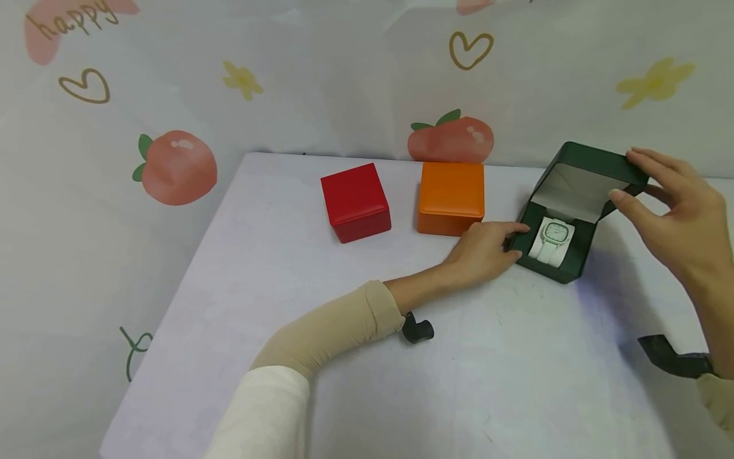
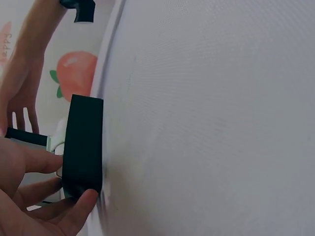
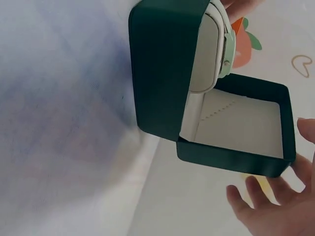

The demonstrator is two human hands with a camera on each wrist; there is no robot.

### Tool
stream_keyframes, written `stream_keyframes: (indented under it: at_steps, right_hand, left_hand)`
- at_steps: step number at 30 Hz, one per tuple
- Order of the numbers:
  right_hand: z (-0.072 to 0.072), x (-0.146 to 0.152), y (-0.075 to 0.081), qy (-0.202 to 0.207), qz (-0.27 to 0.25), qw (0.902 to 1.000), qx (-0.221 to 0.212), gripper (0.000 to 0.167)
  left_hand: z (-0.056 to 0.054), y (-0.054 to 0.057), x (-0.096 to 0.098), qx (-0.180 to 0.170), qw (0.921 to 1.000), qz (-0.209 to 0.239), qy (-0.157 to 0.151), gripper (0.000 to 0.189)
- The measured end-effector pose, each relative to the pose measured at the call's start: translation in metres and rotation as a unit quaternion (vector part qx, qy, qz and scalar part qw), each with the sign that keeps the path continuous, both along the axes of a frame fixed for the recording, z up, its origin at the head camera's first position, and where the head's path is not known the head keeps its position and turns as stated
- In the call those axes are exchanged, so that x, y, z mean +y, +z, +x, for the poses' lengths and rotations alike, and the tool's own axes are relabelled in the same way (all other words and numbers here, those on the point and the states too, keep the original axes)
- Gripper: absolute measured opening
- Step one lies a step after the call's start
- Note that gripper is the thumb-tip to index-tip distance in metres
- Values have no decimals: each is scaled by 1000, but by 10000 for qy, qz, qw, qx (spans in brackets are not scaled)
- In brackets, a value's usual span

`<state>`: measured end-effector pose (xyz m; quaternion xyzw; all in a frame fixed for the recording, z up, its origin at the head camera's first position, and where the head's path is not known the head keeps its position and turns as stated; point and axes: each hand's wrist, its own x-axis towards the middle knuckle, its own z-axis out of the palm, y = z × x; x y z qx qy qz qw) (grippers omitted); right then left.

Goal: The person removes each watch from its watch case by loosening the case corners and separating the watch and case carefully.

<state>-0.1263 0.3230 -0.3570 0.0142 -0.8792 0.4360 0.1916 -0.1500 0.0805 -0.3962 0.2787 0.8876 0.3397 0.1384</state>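
A dark green watch box (image 1: 553, 273) stands with its lid (image 1: 608, 159) raised at the far right of the table. Inside it, a pale watch (image 1: 554, 233) with a light green case wraps a white cushion. My left hand (image 1: 487, 248) grips the box's near left corner, thumb on the front and fingers along the side and rim; the left wrist view shows this hand (image 2: 39, 196) close up. At the lid's outer right edge is my right hand (image 1: 682, 210), fingers extended against the lid. In the right wrist view its thumb (image 3: 307, 130) lies just off the rim.
An orange box (image 1: 451, 191) and a red box (image 1: 355, 197), both with lids down, stand left of the green one. The white table (image 1: 373, 382) meets a pale wall covering (image 1: 344, 95) printed with fruit, hearts and flowers. Black straps (image 1: 417, 330) are on both wrists.
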Motion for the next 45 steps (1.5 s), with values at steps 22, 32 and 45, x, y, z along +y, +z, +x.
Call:
stream_keyframes:
  at_steps: [22,32,45]
  right_hand:
    - [33,-4,4,20,1184,9863,1145,47]
    - [36,-5,-3,859,1109,9820,1266,50]
    - [36,-7,-20,1321,563,9896,84,66]
  left_hand:
    - [-9,18,12,765,9930,-312,-846,51]
    - [-26,18,17,130,9950,-156,-975,59]
    - [-35,17,23,-119,9938,-261,-1073,63]
